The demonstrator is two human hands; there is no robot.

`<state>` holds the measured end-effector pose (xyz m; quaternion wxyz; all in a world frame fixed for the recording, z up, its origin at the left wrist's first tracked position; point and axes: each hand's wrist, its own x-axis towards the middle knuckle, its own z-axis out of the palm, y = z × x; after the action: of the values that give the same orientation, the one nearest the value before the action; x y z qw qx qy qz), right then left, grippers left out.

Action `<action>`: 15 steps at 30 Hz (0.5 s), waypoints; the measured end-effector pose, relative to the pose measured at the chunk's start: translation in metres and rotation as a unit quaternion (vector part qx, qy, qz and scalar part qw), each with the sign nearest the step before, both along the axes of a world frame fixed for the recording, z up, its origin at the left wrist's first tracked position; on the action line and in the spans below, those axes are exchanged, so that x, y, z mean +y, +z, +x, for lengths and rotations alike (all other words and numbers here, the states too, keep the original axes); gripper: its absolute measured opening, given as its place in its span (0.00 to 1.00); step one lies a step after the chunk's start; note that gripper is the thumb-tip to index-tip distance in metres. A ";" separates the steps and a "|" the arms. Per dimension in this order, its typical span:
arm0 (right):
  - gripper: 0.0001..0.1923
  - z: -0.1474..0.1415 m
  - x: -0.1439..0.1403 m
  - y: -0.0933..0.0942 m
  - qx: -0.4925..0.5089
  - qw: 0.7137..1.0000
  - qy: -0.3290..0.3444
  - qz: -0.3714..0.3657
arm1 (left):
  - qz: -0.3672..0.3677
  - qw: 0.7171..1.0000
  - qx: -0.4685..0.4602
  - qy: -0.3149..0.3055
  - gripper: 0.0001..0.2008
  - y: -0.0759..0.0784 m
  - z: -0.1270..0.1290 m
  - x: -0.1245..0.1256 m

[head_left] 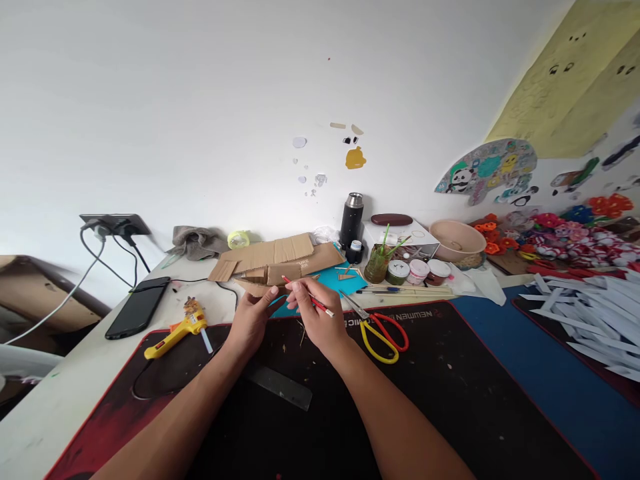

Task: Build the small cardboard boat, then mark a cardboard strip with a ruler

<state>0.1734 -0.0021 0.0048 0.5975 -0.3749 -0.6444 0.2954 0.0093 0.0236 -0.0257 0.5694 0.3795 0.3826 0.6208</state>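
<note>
In the head view, 2 bare hands meet over the far edge of a black desk mat with a red border (450, 400). The right hand (320, 320) pinches a thin red pencil (310, 299) between thumb and fingertips, the pencil slanting from upper left to lower right, its pale tip just past the hand. The left hand (253, 319) is curled with fingers together beside it, touching a teal paper sheet (340, 279); whether it actually grips the sheet cannot be told. Just behind the hands lies a heap of flat brown cardboard pieces (280, 257). Right of the right hand rest scissors with 1 red and 1 yellow handle (383, 331). Left of the left hand lies a yellow glue gun (177, 330), and beyond it a black smartphone (137, 308). A grey metal ruler (280, 388) lies between the forearms. Further back stand a black flask (351, 220), small paint jars (417, 271) and a beige bowl (457, 241); white paper strips (585, 313) pile at the right.
</note>
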 end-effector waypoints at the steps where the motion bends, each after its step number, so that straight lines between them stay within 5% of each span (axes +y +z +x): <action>1: 0.24 0.000 0.000 0.000 -0.002 1.000 0.002 0.001 | 0.001 1.000 0.002 0.000 0.32 0.000 0.000 0.000; 15: 0.25 -0.001 0.000 -0.001 -0.030 1.000 0.003 0.008 | 0.004 1.000 0.003 -0.005 0.31 0.001 0.002 -0.001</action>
<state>0.1719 -0.0021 0.0042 0.5799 -0.3774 -0.6653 0.2805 0.0108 0.0227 -0.0247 0.5694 0.3856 0.3802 0.6184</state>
